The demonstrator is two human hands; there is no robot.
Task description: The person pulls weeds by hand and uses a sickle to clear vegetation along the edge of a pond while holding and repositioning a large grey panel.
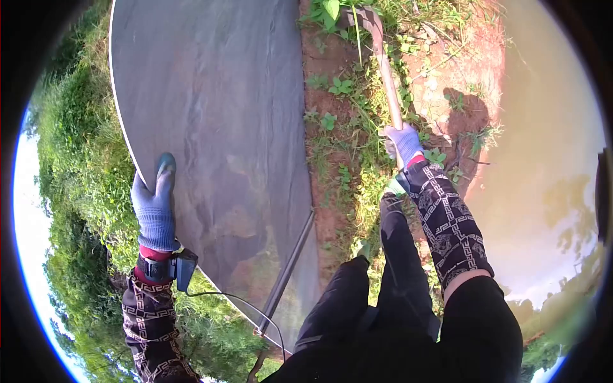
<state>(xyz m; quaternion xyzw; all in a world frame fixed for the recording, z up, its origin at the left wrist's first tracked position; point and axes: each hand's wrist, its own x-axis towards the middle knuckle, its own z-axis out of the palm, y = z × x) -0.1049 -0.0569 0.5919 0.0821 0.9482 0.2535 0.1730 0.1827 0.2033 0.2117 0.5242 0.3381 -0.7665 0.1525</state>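
Observation:
My left hand, in a blue-grey knitted glove with a dark-coated thumb, grips the white-corded edge of a dark mesh net. The thumb lies over the face of the net; the other fingers are mostly behind it. My right hand, in a similar glove, is wrapped round the handle of a long sickle. The sickle's curved end reaches into the weeds, and leaves partly hide its tip. A dark pole stands against the net.
Muddy brown water borders the bank on the right. Green weeds and reddish soil run along the net's foot, where my legs stand. Dense bushes grow beyond the net. A thin black cable runs from my left wrist device.

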